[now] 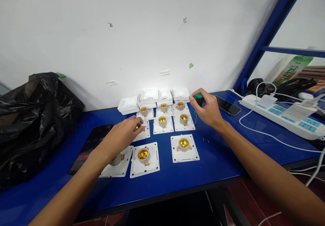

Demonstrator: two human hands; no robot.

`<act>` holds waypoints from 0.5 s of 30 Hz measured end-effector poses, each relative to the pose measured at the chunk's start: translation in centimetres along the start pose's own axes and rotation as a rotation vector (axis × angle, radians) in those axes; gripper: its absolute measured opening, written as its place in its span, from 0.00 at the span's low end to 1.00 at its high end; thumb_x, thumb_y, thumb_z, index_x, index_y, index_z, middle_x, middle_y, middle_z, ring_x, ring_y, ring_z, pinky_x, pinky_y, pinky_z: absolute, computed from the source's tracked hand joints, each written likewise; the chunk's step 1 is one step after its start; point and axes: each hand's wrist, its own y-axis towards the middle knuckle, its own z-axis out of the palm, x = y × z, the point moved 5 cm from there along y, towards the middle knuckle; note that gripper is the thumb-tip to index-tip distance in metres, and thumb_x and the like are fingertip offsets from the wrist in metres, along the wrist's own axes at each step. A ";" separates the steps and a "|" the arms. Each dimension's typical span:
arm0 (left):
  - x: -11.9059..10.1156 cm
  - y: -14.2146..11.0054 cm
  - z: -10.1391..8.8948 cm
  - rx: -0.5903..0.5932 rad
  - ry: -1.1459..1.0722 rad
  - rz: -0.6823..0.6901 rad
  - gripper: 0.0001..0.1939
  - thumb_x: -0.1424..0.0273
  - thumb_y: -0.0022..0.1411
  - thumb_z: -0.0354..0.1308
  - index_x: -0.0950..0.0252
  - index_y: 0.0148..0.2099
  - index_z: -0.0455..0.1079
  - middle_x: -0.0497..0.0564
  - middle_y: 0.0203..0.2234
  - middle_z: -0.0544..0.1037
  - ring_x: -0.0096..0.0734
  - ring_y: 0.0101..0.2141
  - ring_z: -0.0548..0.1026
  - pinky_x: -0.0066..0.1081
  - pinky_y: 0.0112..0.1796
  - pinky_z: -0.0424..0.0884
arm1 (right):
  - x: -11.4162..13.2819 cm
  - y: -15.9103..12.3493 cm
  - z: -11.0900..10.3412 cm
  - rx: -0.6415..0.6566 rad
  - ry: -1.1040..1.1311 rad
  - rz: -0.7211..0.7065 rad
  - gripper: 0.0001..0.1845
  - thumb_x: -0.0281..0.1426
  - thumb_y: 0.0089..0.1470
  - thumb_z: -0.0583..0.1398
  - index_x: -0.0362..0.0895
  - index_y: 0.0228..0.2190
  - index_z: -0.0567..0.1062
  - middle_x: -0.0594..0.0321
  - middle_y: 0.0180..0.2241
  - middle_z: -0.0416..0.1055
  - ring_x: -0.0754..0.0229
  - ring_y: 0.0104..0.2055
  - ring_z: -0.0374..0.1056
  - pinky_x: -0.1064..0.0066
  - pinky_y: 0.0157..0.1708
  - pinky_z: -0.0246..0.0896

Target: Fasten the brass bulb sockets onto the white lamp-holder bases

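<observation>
Green-topped screwdriver (198,99), square white plates (177,156), round gold-lined sockets (184,144)

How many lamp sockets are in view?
9 lamp sockets: back row three, middle row three, front row three; left hand and forearm partly cover two; more could be hidden.

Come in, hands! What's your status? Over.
Right hand gripping green-topped screwdriver. Left hand at a gold-lined socket, partly covering it. Two tiny loose bits, maybe screws, on blue tabletop.
</observation>
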 end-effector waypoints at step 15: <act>-13.2 -0.7 2.5 -0.244 -0.506 0.247 0.12 0.69 0.74 0.44 0.62 0.45 0.69 0.49 0.34 0.78 0.29 0.29 0.74 0.32 0.30 0.67 | -0.4 0.0 0.0 -0.017 0.023 0.018 0.10 0.37 0.63 0.59 0.48 0.31 0.69 0.71 0.21 0.60 0.65 0.22 0.55 0.68 0.26 0.54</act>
